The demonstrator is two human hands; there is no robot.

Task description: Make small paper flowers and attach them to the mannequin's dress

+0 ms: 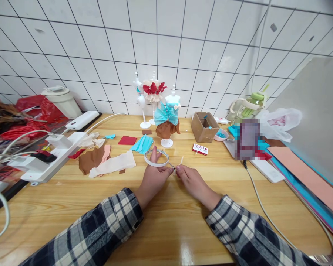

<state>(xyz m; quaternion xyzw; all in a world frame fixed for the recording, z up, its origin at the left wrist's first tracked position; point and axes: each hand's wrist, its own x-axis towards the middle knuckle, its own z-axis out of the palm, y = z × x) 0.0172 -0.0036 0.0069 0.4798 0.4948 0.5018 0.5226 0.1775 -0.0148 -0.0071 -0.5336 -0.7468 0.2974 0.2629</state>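
Observation:
A roll of white tape (pixel 162 163) hangs around a raised finger of my left hand (pixel 154 179), whose thumb and fingertips are pinched at the tape's loose end. Close beside it, my right hand (pixel 192 181) is closed in a pinch, with a thin pale strip (pixel 181 160) poking up from its fingertips. The fingertips of both hands nearly meet above the table; exactly what lies between them is too small to make out. Beyond the hands stands a small white dress form (pixel 172 99) wearing a blue pleated top piece (pixel 166 113) and a brown skirt (pixel 167 129).
Two more dress forms (pixel 141 101) stand behind. Blue (pixel 143 144), red (pixel 127 140), brown (pixel 90 161) and cream (pixel 113 164) crepe pieces lie left. A cardboard box (pixel 204 127), small box (pixel 200 149) and blurred device (pixel 249 138) are right. A power strip (pixel 55 159) sits left.

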